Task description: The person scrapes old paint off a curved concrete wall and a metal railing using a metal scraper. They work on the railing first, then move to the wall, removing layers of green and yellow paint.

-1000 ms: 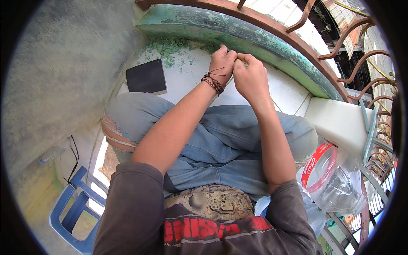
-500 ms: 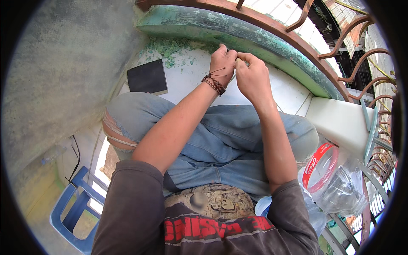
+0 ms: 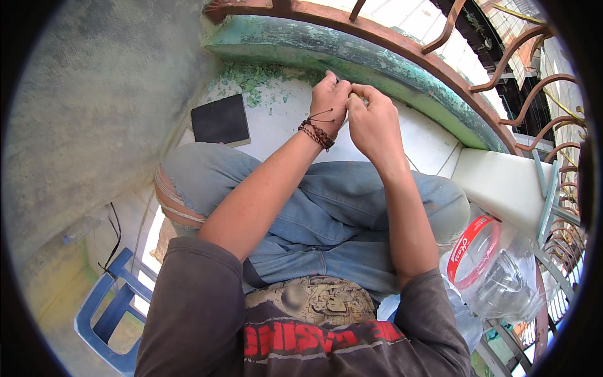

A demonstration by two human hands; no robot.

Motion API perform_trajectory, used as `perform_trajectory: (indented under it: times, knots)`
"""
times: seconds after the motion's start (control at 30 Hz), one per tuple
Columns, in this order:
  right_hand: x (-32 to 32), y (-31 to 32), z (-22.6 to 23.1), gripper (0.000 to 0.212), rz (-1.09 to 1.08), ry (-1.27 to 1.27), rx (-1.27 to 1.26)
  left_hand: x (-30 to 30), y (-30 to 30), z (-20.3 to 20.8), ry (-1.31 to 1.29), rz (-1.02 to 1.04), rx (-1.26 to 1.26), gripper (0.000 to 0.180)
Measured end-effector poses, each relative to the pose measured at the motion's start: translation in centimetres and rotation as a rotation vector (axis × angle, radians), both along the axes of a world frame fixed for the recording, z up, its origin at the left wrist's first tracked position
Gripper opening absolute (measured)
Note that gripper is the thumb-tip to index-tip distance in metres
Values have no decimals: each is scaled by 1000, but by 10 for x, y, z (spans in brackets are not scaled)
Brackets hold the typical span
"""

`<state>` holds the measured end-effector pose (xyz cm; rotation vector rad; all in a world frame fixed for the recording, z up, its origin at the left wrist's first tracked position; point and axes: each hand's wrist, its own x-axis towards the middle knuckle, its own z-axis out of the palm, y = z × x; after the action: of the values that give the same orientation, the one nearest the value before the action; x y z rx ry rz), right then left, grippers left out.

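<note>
In the upper centre of the frame, the left hand (image 3: pixel 329 103) and the right hand (image 3: pixel 372 122) meet — fingers closed together on a small thin object (image 3: pixel 353 95), too small to identify. They are just before the green painted ledge (image 3: pixel 352 56) — a flat black square (image 3: pixel 220 119) lies at left.

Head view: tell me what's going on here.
A person sits cross-legged in blue jeans on a white tiled floor, both hands raised together by a green curved ledge with flaking paint. The left hand, with cord bracelets at the wrist, and the right hand pinch something small between them; what it is cannot be made out. A dark flat square lies to the left, a clear plastic jar to the right.
</note>
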<state>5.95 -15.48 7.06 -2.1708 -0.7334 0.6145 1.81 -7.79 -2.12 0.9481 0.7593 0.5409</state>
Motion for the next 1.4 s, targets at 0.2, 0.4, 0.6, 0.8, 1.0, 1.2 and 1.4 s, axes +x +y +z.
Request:
perform_trajectory:
  times: [0.2, 0.4, 0.6, 0.8, 1.0, 1.2, 1.4]
  knots:
    - [-3, 4, 0, 41, -23, 74, -35, -1, 4, -2, -29, 25, -26, 20]
    - [-3, 1, -4, 36, -30, -5, 5, -5, 2, 0, -38, -21, -32, 21]
    - [-3, 1, 1, 36, -27, 67, 17, -4, 14, -7, 37, -55, 145, 16]
    - [-8, 0, 1, 37, -23, -40, 22, -15, 8, -2, -6, -123, 78, 11]
    - [-7, -2, 3, 37, -22, 30, 28, -11, 3, 8, -32, -67, 14, 11]
    - [-4, 5, -6, 41, -21, 74, 38, -11, 15, -16, 33, -99, 100, 13]
    - [-8, 4, -6, 40, -39, 54, 55, -11, 15, -13, 83, -69, 52, 18]
